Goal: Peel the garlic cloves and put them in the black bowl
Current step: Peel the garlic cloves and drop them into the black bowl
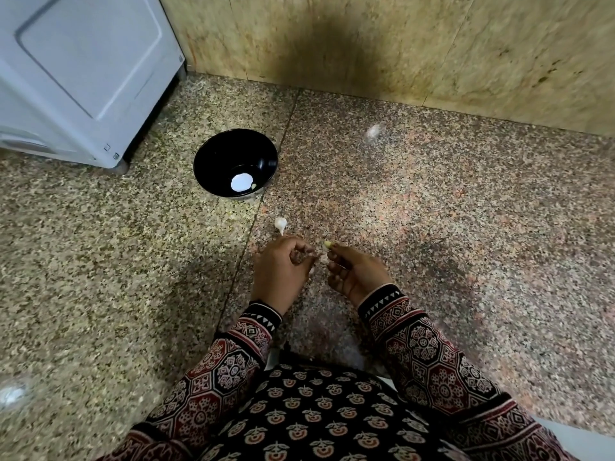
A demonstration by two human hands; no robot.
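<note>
The black bowl [213, 154] stands on the speckled stone floor, up and left of my hands, with one small pale clove [254, 186] at its bottom beside a bright reflection. An unpeeled white garlic clove [280, 224] lies on the floor just beyond my left hand. My right hand [357, 272] pinches a yellowish peeled clove [327, 244] at its fingertips. My left hand [283, 264] is curled beside it, fingertips close to a scrap of white skin [323, 259]; whether it pinches anything is hidden.
A white appliance [83, 71] stands at the back left on the floor. A stone wall [399, 44] with a dark stain runs along the back. My patterned sleeves and lap fill the bottom of the view.
</note>
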